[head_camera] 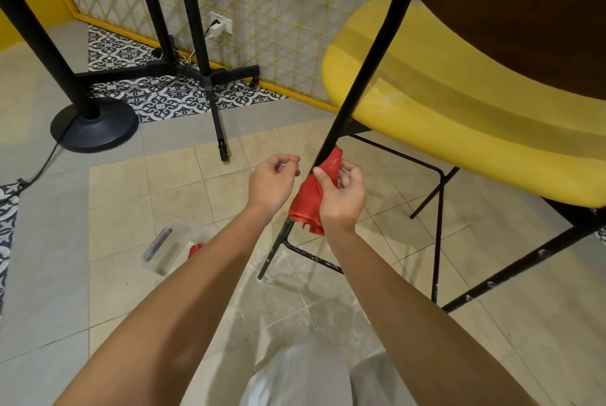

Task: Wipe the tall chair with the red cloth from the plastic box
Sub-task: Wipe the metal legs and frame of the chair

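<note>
Red cloth (pixel 314 195), frame centre: wrapped around the tall chair's black front leg (pixel 357 64), your right hand (pixel 341 195) closed over it, thumb on the near side. Your left hand (pixel 272 182) sits just left of the leg, fingers loosely curled, holding nothing. Yellow seat (pixel 459 117) overhangs at right. Lower crossbar (pixel 311 254) joins the leg just below the cloth. Plastic box (pixel 170 245) lies on the floor (pixel 131 291), lower left, partly behind your left forearm. Open tile between box and leg.
</note>
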